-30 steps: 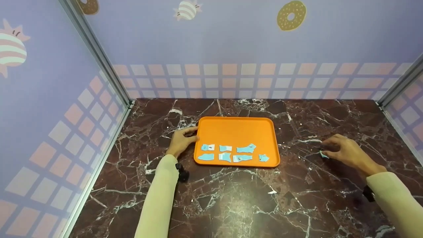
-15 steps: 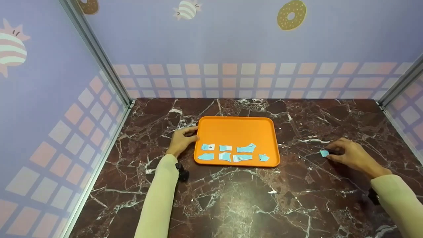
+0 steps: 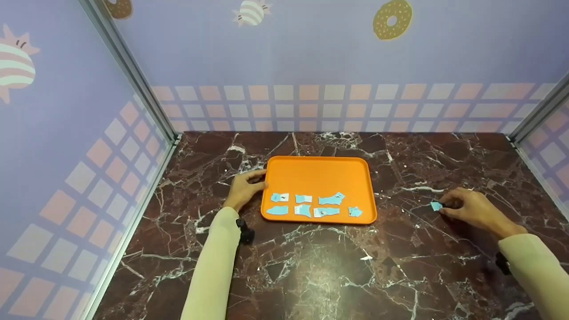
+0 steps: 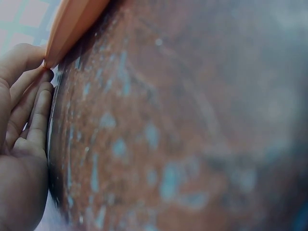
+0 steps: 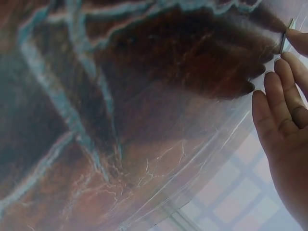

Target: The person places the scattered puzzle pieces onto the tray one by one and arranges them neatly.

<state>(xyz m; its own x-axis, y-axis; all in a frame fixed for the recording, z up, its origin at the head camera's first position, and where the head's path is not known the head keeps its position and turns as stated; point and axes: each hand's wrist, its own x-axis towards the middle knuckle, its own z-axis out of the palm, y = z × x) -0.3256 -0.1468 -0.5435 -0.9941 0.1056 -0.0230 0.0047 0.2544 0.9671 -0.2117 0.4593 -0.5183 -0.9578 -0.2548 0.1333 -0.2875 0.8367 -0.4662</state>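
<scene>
An orange tray lies on the marbled table. Several torn-looking light-blue and white paper pieces form two rough rows along its near half. At the tray's left side my left hand pinches the rim; the left wrist view shows the thumb above the orange edge and fingers below. Well to the right of the tray, my right hand holds a small blue paper piece between thumb and index finger. In the right wrist view this piece appears edge-on, close over the table, with the other fingers extended.
The dark red marbled table runs back to a lilac patterned wall. Another panel with a metal edge bounds the left side, and a further one the right. A small white mark or scrap shows in front of the tray.
My right hand has shifted slightly right over the last second, and more of the blue paper piece now shows at its fingertips. My left hand and the tray have stayed put.
</scene>
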